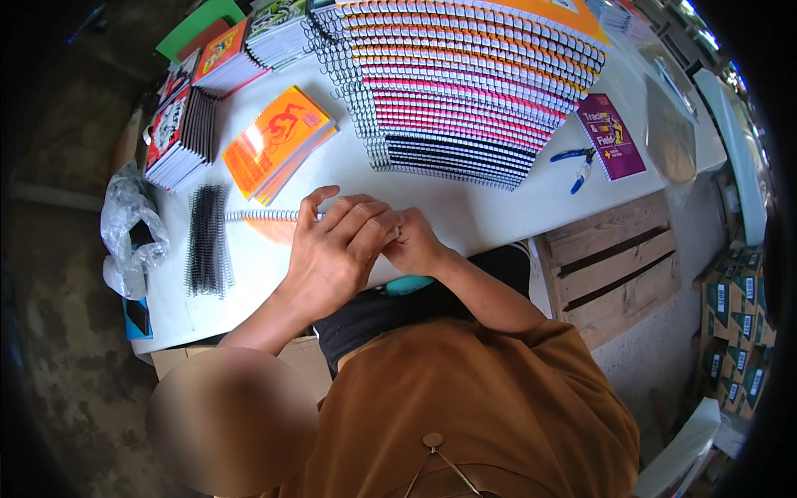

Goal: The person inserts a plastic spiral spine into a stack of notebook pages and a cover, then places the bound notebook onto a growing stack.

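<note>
Your left hand [336, 253] curls over the spiral-edged orange booklet [270, 230] near the front of the counter [490, 214], one finger lifted away from the others. Your right hand [418, 239] meets it fingertip to fingertip, its grip drawn in small; your fingers hide the contact, so you cannot tell what either grip has hold of. The booklet's pale coil [261, 216] runs leftward from behind your left hand, toward a bundle of black coils [209, 241]. Beyond your hands sit a pair of orange booklets [278, 137] and a tall, multicoloured stack of coil-bound books [473, 91]. To your right, blue-handled pliers [584, 162] lie splayed just beside a purple book [614, 141].
</note>
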A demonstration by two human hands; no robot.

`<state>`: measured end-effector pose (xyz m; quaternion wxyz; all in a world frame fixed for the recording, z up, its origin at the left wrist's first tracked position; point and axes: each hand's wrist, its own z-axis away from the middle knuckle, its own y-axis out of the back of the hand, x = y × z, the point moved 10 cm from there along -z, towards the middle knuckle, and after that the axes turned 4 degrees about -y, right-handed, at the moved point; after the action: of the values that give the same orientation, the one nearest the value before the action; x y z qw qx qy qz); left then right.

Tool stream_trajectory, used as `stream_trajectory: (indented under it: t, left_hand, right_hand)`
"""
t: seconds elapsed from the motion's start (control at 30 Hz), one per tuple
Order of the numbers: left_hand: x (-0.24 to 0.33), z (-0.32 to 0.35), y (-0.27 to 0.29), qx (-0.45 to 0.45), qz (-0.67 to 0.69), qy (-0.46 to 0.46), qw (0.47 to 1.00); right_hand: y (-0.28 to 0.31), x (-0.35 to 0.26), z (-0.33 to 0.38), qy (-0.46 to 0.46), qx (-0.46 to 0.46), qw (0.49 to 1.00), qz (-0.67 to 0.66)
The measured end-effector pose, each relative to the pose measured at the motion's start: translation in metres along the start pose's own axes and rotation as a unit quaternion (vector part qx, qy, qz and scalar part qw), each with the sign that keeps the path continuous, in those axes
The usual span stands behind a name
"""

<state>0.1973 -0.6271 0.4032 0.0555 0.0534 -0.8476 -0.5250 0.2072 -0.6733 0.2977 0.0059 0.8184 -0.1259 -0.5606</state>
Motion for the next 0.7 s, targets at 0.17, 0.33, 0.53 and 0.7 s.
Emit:
stream_trajectory:
  t: [0.17, 0.33, 0.53, 0.7]
  left_hand:
    - [-0.010, -0.009, 0.020, -0.017, -0.013, 0.031, 0.999]
    - [-0.008, -0.024, 0.056, 0.025, 0.016, 0.027, 0.999]
    - [-0.025, -0.035, 0.177, 0.016, 0.003, 0.036, 0.999]
    - [-0.033, -0.118, 0.189, 0.350, 0.013, -0.102, 0.931]
  right_hand:
    - [-0.008, -0.023, -0.006, 0.002, -0.055, 0.997, -0.059]
    - [0.021, -0.061, -0.003, -0.004, 0.000, 0.998, -0.061]
    - [0.142, -0.198, 0.004, 0.266, 0.159, 0.947, -0.079]
    - [0.207, -0.280, -0.009, 0.430, 0.291, 0.793, 0.319]
